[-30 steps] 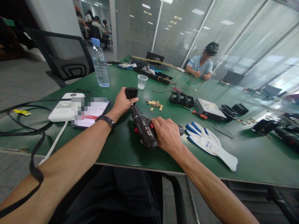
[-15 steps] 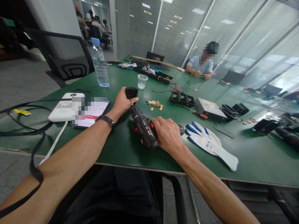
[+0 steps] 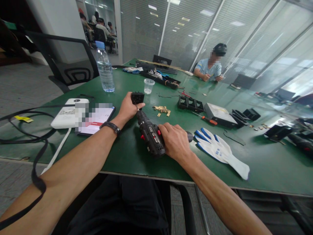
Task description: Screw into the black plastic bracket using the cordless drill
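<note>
Just inside the near edge of the bench (image 3: 127, 160), the right hand (image 3: 174, 138) grips a black drill (image 3: 152, 137), aimed toward the black part (image 3: 138, 98) the left hand (image 3: 128, 109) holds; brass-coloured pieces (image 3: 162, 110) lie beside, a clear cup (image 3: 149, 86) farther back.

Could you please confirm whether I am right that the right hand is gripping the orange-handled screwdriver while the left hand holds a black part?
Not quite: the head view shows the right hand gripping a drill, while the screwdriver lies on the table. The left hand does hold a black part.
</note>
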`<move>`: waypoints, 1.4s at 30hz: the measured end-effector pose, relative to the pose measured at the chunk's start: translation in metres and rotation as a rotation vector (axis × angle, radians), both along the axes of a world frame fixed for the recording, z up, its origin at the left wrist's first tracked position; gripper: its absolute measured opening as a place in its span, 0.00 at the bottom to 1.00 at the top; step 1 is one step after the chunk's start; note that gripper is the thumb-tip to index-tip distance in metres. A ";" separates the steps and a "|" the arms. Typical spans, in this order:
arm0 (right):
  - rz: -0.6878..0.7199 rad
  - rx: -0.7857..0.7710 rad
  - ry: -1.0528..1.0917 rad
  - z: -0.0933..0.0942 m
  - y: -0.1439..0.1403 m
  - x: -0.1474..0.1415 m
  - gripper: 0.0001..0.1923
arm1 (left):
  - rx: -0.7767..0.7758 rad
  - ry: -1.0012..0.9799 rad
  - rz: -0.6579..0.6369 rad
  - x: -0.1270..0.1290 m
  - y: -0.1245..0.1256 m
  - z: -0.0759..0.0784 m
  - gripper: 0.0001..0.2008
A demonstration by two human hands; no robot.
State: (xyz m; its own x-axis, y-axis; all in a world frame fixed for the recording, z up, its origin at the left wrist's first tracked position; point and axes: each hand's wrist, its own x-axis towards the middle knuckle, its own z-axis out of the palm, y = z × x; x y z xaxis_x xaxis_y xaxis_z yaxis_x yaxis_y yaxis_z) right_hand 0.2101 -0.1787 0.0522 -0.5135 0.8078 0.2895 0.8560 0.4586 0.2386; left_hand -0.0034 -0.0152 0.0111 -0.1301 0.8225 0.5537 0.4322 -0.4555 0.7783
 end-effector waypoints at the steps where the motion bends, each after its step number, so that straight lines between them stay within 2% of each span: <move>1: -0.001 0.001 -0.001 0.000 0.000 0.000 0.16 | -0.001 0.001 0.001 0.000 -0.001 0.000 0.24; 42: 0.000 -0.001 -0.011 0.001 -0.001 -0.001 0.15 | -0.029 0.007 -0.010 0.000 -0.002 0.003 0.24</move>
State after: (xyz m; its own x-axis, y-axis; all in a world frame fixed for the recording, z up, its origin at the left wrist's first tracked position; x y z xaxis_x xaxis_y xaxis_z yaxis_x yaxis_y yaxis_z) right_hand 0.2094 -0.1798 0.0535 -0.5168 0.8079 0.2834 0.8533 0.4591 0.2473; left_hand -0.0037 -0.0175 0.0143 -0.1176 0.8396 0.5303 0.4333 -0.4371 0.7882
